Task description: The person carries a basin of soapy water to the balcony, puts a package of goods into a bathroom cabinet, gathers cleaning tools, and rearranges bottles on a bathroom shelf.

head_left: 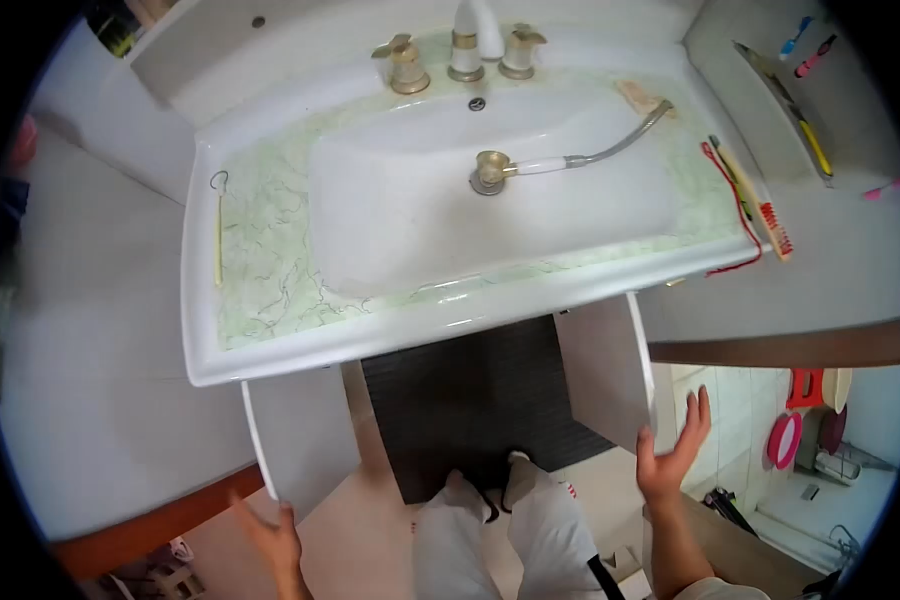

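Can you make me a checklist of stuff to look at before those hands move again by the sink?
1. Hands empty: ok. The left hand and right hand are open, holding nothing.
2. Flat white cabinet doors shut: not ok. Both stand open under the sink.
3. Fingers off the doors: cannot tell. Both hands are very close to the door edges.
4. White-handled sprayer with a gold-coloured head out of the basin: not ok. It lies inside, head by the drain.
5. Water off: ok. None shows running from the white curved spout.
6. Wooden brush with red bristles steady: cannot tell. It lies at the sink's edge.
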### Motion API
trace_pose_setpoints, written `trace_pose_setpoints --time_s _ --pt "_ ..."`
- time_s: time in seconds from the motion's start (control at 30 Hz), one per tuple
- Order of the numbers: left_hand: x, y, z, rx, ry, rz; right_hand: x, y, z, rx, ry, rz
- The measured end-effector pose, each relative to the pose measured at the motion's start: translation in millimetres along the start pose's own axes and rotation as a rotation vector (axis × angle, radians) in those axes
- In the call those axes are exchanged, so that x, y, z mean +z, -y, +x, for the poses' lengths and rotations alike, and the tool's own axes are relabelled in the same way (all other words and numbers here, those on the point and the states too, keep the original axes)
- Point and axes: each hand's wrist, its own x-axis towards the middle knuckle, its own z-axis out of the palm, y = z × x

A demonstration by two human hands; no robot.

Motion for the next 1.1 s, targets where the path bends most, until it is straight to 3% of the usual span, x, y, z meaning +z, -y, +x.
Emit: trace_pose_setpoints --time_s 0.03,0.1,0.17,0.23,0.3,0.33,0.4,0.5,0.57,0.67,0.77,0.8,0.9,0.93,1.03,1.07,1.1 --pt "16.4 44.6 2.1 -0.188 0.139 -0.272 -6.6 -17.3 -3.1 0.082 0.124 -0.128" --pt "23.3 49.9 4.6 -0.17 0.538 -0.453 -8.1 -56.0 -11.1 0.326 0.453 0.144" --pt "37.9 42.8 -4.4 -0.434 0.485 -0.77 13.3 -86.7 -27.2 0.566 0.767 0.429" --pt "44.8 8.3 -20.3 -0.59 0.543 -0.667 51.1 -99.7 -59.9 0.315 0.679 0.457" --pt "64.5 -33.2 -41.2 -0.666 0.564 -0.922 58.4 -35.4 -55.4 0.609 0.855 0.455" --pt "77.1 -52.6 -46.5 -0.622 0.612 -0.944 81.0 -18.2 -69.6 0.69 0.799 0.521" --pt "116.2 -84.2 -48.2 -0.607 0.637 -0.989 99.5 39.5 -58.7 0.632 0.721 0.536" --pt "132.8 -162.5 -30.3 -0.5 0.655 -0.876 119.6 115.1 -20.7 0.828 0.692 0.731" --pt "146.2 -193.5 -23.0 -0.531 0.536 -0.993 128.1 146.8 2.0 0.997 0.679 0.774" --pt "164.9 -202.9 -14.0 -0.422 0.497 -1.016 163.3 160.7 10.1 1.059 0.593 0.803" --pt "157.5 -217.7 -7.2 -0.456 0.598 -1.177 187.9 156.0 22.9 1.022 0.653 0.964" --pt "151.5 -219.7 -1.6 -0.493 0.732 -1.163 189.0 157.4 24.3 0.946 0.57 1.004" --pt "184.1 -211.6 -2.6 -0.239 0.696 -1.218 202.5 143.8 33.5 0.878 0.702 1.319" --pt "193.5 -211.9 1.8 -0.212 0.706 -1.219 208.6 138.5 38.3 0.854 0.738 1.284" --pt "207.8 -224.2 15.3 -0.17 0.655 -0.977 160.5 143.3 110.7 0.825 1.149 1.32" --pt "193.8 -257.4 19.9 -0.254 0.633 -0.983 197.1 128.1 84.3 0.786 1.112 1.244" --pt "197.4 -261.4 22.9 -0.198 0.578 -0.844 207.8 123.6 82.5 0.683 1.107 1.127"
